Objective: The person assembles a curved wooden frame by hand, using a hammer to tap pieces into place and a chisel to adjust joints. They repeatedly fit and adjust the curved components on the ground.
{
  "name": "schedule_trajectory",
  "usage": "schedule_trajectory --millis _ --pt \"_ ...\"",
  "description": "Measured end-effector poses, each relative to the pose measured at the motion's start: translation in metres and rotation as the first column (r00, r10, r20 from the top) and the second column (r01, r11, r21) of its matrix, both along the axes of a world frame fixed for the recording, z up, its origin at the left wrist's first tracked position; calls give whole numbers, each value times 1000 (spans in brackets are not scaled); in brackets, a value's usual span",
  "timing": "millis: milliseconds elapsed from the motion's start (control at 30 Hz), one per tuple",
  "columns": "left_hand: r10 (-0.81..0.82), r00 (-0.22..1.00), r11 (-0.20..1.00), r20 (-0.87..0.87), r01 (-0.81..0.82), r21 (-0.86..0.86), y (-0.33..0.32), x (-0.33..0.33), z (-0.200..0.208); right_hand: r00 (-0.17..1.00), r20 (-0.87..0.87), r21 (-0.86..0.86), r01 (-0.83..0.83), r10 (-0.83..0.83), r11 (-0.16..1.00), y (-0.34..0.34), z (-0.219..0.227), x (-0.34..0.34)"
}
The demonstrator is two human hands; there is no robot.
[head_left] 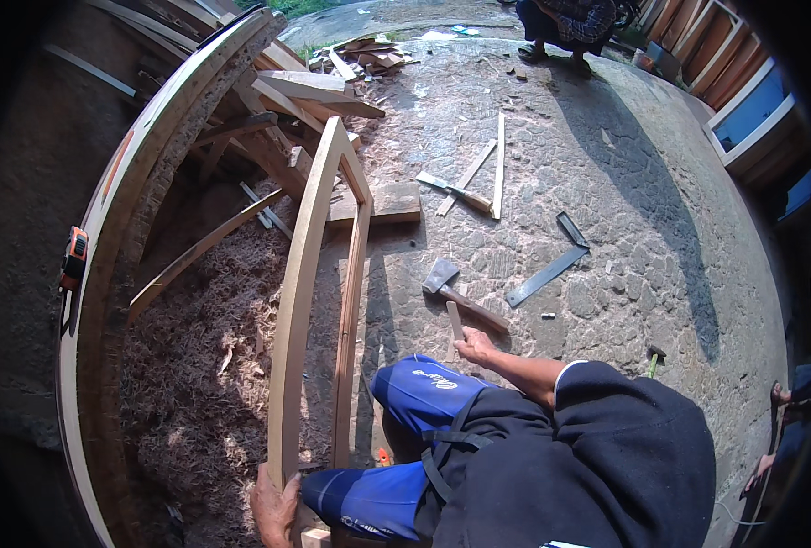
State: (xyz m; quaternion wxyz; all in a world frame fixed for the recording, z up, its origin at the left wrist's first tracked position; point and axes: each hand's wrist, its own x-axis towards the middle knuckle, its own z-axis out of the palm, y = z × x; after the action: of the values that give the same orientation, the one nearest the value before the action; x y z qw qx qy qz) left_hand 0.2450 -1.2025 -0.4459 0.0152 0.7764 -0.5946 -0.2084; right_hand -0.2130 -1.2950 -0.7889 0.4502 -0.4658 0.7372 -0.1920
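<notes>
My left hand [275, 507] grips the near end of a long pale wooden plank [298, 292] standing on edge and running away from me; a second, thinner plank [350, 310] lies beside it and meets it at the far end. My right hand [472, 347] is closed around a small flat wooden piece [455, 320] near my knee in blue shorts. Just beyond that hand an axe [455, 290] with a wooden handle lies on the stone ground.
A steel framing square [551, 265] lies right of the axe. A saw and thin sticks [474, 183] lie farther off. Wood shavings [214, 347] cover the ground at left beside a bench edge with an orange tape measure [75, 258]. Another person [570, 27] crouches far off.
</notes>
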Motion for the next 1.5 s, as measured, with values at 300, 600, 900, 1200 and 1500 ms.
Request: schedule_trajectory --millis 300,600,900,1200,1500 --pt "-280 881 960 -381 250 -127 -173 -63 -12 717 654 -195 -147 240 970 18 102 108" --pt "-237 758 971 -607 194 -138 -181 -58 -15 897 245 -371 -264 368 890 17 110 112" --pt "-205 741 979 -640 162 -126 -171 -76 -14 836 535 -267 30 122 963 -10 97 91" --pt "-171 749 985 -640 116 -127 -163 -90 -12 815 469 -140 449 -340 882 -26 89 -55" --pt "-154 762 987 -628 94 -128 -162 -97 -5 959 -155 -418 155 -238 895 29 79 -74"
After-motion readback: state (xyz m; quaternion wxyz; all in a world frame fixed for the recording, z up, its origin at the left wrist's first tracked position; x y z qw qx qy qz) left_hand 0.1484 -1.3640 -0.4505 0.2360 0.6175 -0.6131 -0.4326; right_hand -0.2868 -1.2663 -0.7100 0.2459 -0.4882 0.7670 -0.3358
